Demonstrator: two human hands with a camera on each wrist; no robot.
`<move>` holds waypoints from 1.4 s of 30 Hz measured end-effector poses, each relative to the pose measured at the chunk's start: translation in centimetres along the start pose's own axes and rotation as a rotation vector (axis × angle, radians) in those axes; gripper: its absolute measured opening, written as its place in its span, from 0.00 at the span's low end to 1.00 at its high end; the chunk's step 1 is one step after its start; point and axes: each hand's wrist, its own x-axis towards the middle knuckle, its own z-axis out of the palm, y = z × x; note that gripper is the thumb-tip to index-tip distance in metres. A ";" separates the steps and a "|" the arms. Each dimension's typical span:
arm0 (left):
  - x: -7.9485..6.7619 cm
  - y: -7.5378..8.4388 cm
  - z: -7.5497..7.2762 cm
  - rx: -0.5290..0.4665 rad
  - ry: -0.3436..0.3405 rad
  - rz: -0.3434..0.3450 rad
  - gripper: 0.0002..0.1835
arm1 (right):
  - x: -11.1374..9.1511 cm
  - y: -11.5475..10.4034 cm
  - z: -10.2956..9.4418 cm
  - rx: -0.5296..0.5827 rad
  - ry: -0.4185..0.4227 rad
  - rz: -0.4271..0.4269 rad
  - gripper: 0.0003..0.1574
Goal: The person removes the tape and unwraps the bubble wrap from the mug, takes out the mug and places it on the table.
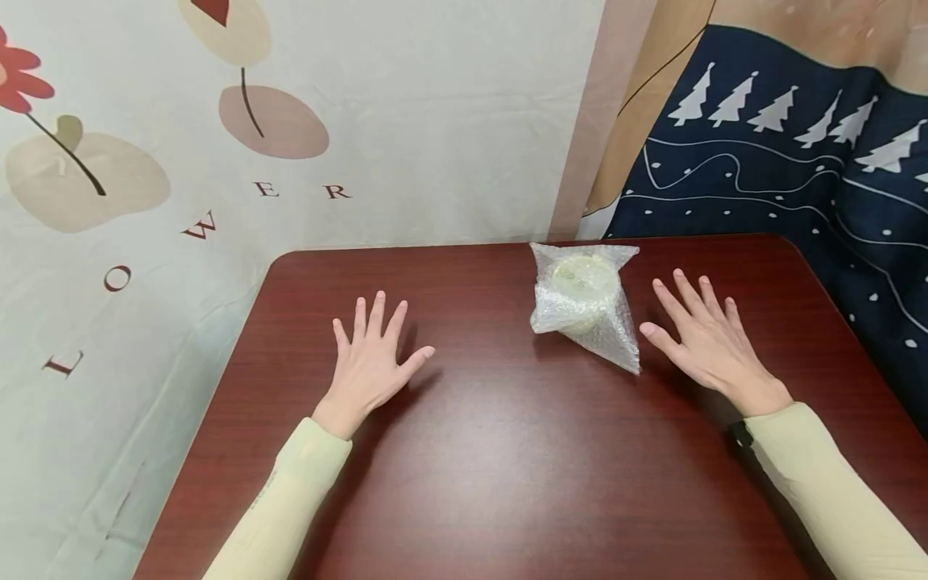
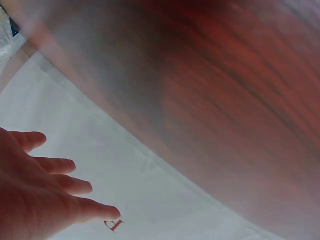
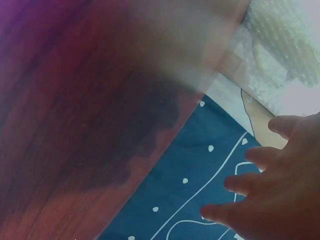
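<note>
A bubble-wrapped package [image 1: 583, 302] stands near the table's back edge, right of the middle. Through its clear wrap a round, pale yellow-green thing shows, its kind blurred by the bubbles. My left hand [image 1: 370, 362] is over the left part of the table with fingers spread, holding nothing. Just right of the package, my right hand [image 1: 706, 338] also has spread fingers and nothing in it; a small gap parts its thumb from the wrap. In the right wrist view, part of the bubble wrap [image 3: 285, 42] appears beyond the right hand [image 3: 280, 180].
The dark red wooden table [image 1: 478, 483] has rounded back corners. Behind it hangs a pale cloth [image 1: 435, 121] with flower prints and letters. A navy cloth [image 1: 761, 177] with white trees hangs at the right, along the table's side.
</note>
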 end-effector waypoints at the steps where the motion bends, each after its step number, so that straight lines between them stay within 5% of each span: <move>1: 0.1 0.1 0.0 -0.003 0.001 0.001 0.51 | 0.0 0.0 0.0 0.003 0.003 -0.002 0.52; 7: 0.8 1.6 -0.1 -0.042 0.034 0.022 0.51 | -0.3 -0.5 -0.2 0.074 0.035 -0.037 0.49; 18: 3.4 8.0 -0.1 -0.272 0.073 0.120 0.47 | 0.2 -2.3 0.1 0.378 0.042 -0.108 0.45; 29: 5.7 13.0 1.1 -0.375 0.037 0.461 0.43 | 1.4 -3.8 0.7 0.562 -0.022 -0.094 0.54; 37: 7.2 14.9 2.0 -0.499 0.011 0.443 0.38 | 1.8 -4.1 1.3 0.646 -0.016 -0.097 0.52; 42: 8.1 15.7 2.3 -0.488 0.047 0.502 0.33 | 1.8 -4.1 1.2 0.623 0.020 -0.118 0.50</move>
